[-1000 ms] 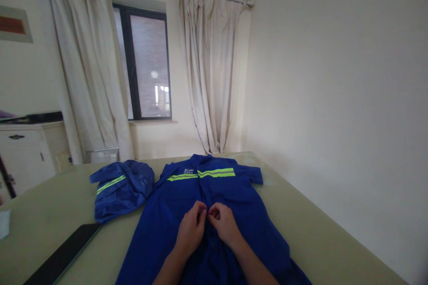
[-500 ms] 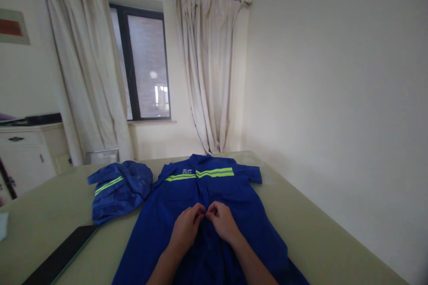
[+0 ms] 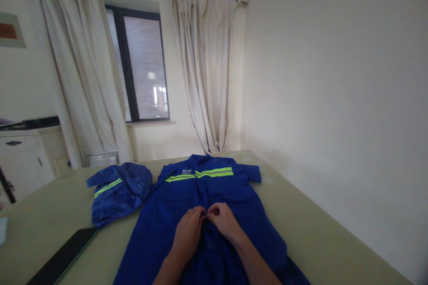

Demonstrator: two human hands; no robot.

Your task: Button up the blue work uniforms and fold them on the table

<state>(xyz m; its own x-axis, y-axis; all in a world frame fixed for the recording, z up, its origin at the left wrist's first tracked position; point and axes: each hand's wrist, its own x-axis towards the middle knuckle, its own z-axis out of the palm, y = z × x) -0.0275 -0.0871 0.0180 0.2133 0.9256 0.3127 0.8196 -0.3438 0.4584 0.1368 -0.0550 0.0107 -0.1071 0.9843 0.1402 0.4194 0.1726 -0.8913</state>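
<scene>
A blue work jacket (image 3: 217,191) with yellow-green reflective stripes lies spread out, its collar at the far end. My left hand (image 3: 191,228) and my right hand (image 3: 224,220) meet over the middle of its front. Both are closed, with fingertips pinching the fabric along the front opening. The small piece between the fingertips is too hidden to make out. Below the hands, the front edges run down toward me, bunched slightly.
Left of the jacket lies a crumpled blue garment (image 3: 122,193) with similar stripes. A long black flat object (image 3: 63,256) is at the lower left of the green surface (image 3: 334,240). A white cabinet (image 3: 25,156) stands far left; a wall runs along the right.
My left hand has turned slightly, its fingers now closer together. Both hands remain pinched at the same part of the jacket. The view has shifted a little.
</scene>
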